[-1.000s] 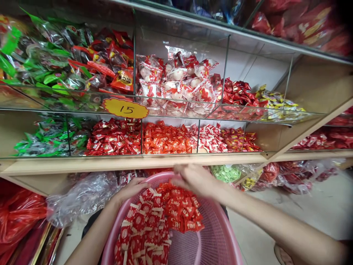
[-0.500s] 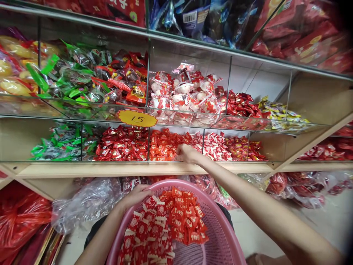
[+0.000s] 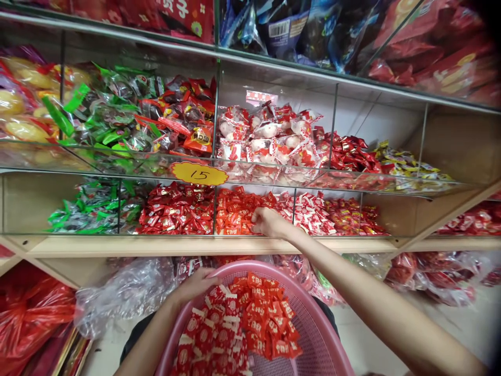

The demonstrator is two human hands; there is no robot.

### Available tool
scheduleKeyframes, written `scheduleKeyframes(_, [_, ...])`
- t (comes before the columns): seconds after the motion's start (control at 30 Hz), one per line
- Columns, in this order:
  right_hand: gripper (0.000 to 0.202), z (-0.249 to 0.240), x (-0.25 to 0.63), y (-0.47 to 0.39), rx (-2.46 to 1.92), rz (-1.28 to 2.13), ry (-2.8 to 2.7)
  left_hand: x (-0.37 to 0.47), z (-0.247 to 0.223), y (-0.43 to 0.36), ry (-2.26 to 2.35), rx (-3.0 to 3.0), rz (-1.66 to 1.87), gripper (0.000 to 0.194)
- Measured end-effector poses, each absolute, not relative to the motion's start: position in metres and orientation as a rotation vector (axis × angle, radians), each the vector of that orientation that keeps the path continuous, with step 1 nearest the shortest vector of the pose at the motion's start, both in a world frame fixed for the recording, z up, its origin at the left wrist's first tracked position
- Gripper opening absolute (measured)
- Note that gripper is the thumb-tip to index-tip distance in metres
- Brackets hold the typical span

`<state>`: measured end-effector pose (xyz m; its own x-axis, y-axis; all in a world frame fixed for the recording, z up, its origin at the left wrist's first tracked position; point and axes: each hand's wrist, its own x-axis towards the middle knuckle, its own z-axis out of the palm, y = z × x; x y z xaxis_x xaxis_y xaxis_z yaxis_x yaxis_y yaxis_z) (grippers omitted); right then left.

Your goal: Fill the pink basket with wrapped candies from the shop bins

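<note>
My left hand is closed over the left rim of a pink plastic basket. Inside it, red candies with white-ended wrappers lie on the left, and orange-red wrapped candies are heaped beside them. My right hand reaches over the front of the lower shelf into a compartment of the same orange-red candies. Its fingers are curled and point down at the candies; whatever lies between the fingertips is hidden.
Glass dividers split the shelves into compartments of wrapped sweets. A yellow price tag reading 15 hangs on the upper shelf's edge. Below the wooden ledge lie clear plastic bags, with a red bag at far left.
The view has shifted slightly, so the shelves and basket appear a little lower and further right. My right hand stays at the orange-red candies; my left keeps its grip on the basket.
</note>
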<state>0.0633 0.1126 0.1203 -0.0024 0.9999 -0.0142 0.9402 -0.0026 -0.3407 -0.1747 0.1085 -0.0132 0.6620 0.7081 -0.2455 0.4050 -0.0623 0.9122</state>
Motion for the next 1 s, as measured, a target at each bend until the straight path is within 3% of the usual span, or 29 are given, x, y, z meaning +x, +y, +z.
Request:
scheduleKeyframes(0.17, [0.033, 0.139, 0.072, 0.119, -1.662, 0.164, -2.411, -0.175, -0.017, 0.110, 0.910, 1.656, 0.301, 0.029])
scheduleKeyframes(0.33, [0.029, 0.142, 0.068, 0.128, -1.389, 0.046, -2.783, -0.176, -0.025, 0.112, 0.874, 1.619, 0.324, 0.026])
scheduleKeyframes(1.0, [0.047, 0.143, 0.054, 0.134, -1.513, -0.003, -2.974, -0.171, -0.014, 0.109, 0.910, 1.644, 0.327, 0.026])
